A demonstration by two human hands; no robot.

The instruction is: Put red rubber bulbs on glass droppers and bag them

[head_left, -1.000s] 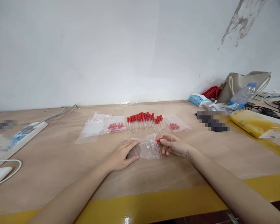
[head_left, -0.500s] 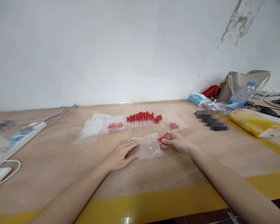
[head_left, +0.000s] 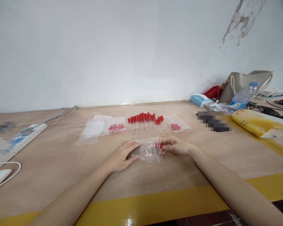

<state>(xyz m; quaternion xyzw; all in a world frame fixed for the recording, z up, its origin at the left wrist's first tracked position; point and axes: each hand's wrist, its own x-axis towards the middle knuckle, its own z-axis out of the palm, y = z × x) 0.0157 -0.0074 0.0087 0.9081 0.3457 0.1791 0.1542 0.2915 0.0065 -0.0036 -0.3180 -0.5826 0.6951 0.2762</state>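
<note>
A clear zip-lock bag with a red seam lies between my two hands, its mouth to the right and lifted a little. My left hand holds its left end, fingers stretched over the top side and thumb on the near side. In the mouth, my right hand pinches a red dropper bulb; fingertips and bulb show partly through the plastic. No glass tube is visible on it. Beyond the bag lie several droppers in a row, glass tubes toward me.
Left of the droppers is a bag with red bulbs beside flat bags. Another bag with red bulbs lies right. A power strip stands far left; a yellow pack, bottle and blue box are right.
My right hand has moved slightly left, bringing the red bulb and fingertips from outside the mouth into the bag. The bag's right end has risen and opened. My left hand has stayed put.
</note>
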